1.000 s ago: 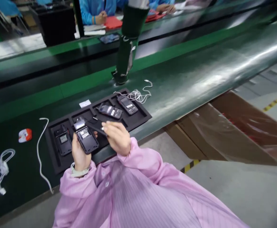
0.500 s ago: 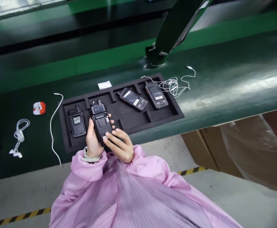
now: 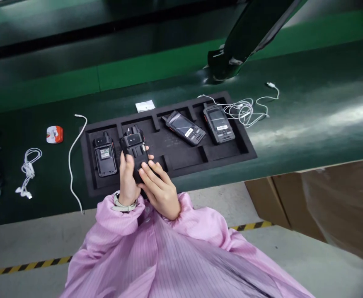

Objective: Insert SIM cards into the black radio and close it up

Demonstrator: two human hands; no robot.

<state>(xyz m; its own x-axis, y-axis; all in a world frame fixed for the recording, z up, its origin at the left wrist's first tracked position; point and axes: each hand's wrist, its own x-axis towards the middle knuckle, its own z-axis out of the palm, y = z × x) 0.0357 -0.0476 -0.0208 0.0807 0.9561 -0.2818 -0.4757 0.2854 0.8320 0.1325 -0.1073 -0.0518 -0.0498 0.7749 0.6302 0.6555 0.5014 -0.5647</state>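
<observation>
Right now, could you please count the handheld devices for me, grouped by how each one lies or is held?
Screen-up devices in the black tray: 2
Back-up device in the tray: 1
Held device, in the left hand with the right hand touching it: 1
Total: 4

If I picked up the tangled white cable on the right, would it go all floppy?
Probably floppy: the white cable lies in loose loops. It's likely light, since it looks so thin. It might snag, because its loops cross each other and part lies over the black tray.
</observation>
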